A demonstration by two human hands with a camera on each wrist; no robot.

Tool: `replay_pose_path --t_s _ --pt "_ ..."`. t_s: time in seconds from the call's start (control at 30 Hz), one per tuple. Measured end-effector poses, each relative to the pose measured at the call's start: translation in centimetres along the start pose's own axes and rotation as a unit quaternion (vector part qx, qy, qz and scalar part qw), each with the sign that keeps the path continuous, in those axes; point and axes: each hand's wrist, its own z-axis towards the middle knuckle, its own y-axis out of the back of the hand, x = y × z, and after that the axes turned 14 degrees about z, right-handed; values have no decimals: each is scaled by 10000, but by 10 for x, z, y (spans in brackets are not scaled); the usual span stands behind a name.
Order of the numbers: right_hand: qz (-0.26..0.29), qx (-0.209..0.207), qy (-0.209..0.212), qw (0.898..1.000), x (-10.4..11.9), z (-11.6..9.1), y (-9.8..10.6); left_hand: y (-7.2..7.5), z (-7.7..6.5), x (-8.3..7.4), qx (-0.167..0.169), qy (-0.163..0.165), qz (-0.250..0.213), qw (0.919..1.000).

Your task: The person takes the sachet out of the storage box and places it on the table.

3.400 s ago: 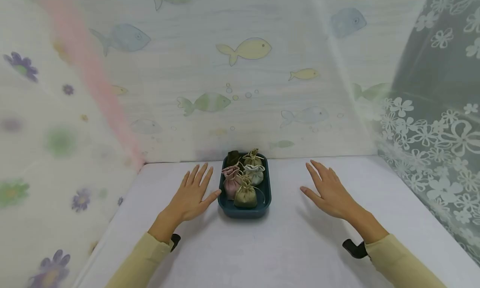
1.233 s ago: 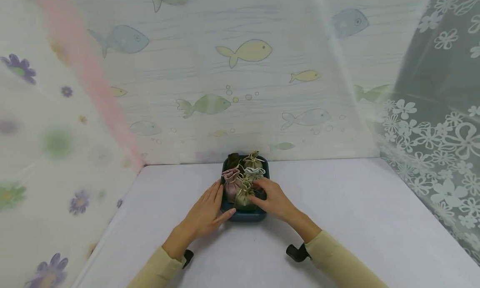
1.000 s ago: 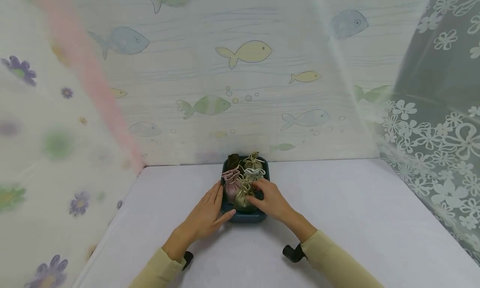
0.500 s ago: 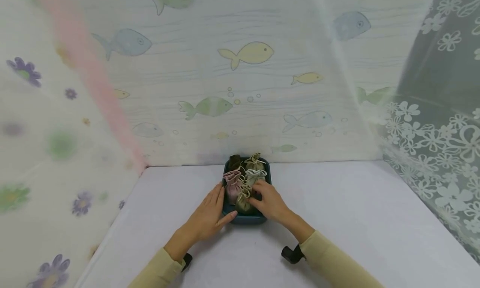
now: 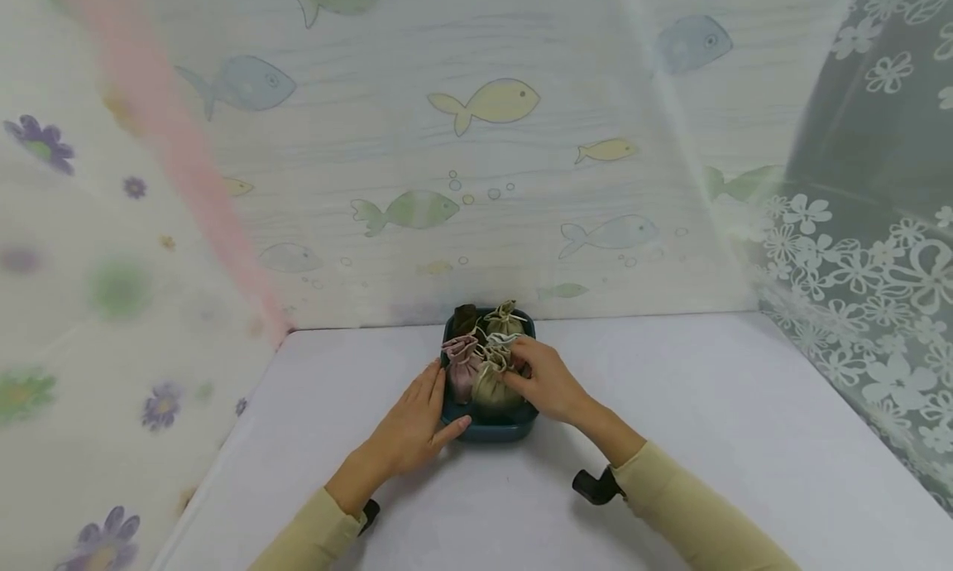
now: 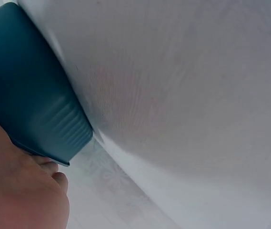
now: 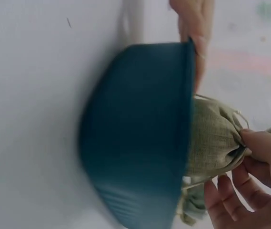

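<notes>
My right hand (image 5: 547,381) pinches the gathered neck of an olive-green drawstring pouch (image 5: 495,391). In the right wrist view this pouch (image 7: 214,138) rises partly above the rim of the dark teal tub (image 7: 135,114). My left hand (image 5: 413,422) lies with straight fingers along the tub's left side, its thumb at the front rim. Still inside the tub (image 5: 491,433) are a pink pouch (image 5: 463,376) at left, a pale mint pouch (image 5: 505,338) partly hidden by my right hand, a dark brown pouch (image 5: 465,316) and another olive pouch (image 5: 508,319) at the back.
The tub stands on a white-covered table (image 5: 670,439), close to the fish-printed curtain (image 5: 484,182) at the back. A flowered curtain (image 5: 112,347) hangs on the left, and a lace one (image 5: 856,265) on the right. A black wrist camera (image 5: 596,487) sits under the right sleeve.
Both hands came in from beside the tub; the left settled on its side. My right hand took hold of the front olive pouch and has just raised it slightly.
</notes>
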Motion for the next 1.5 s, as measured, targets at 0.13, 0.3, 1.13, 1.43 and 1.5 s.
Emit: replay_pose_path --t_s 0.13,0.3,1.13,1.43,1.5 --pt "9 -44 -49 10000 7 1 13 1 1 1 -108 -79 -38 9999" --pt "10 -160 -55 9999 13 1 26 2 0 1 12 -67 108 9999" --pt "-709 -901 -606 9916 -30 -27 116 5 0 0 180 -28 103 9998" --pt "-869 -1218 -972 9840 -55 -28 142 8 0 -1 233 14 69 9997" --pt "-882 -1269 -998 9829 -59 -28 145 7 0 -1 237 13 117 9997"
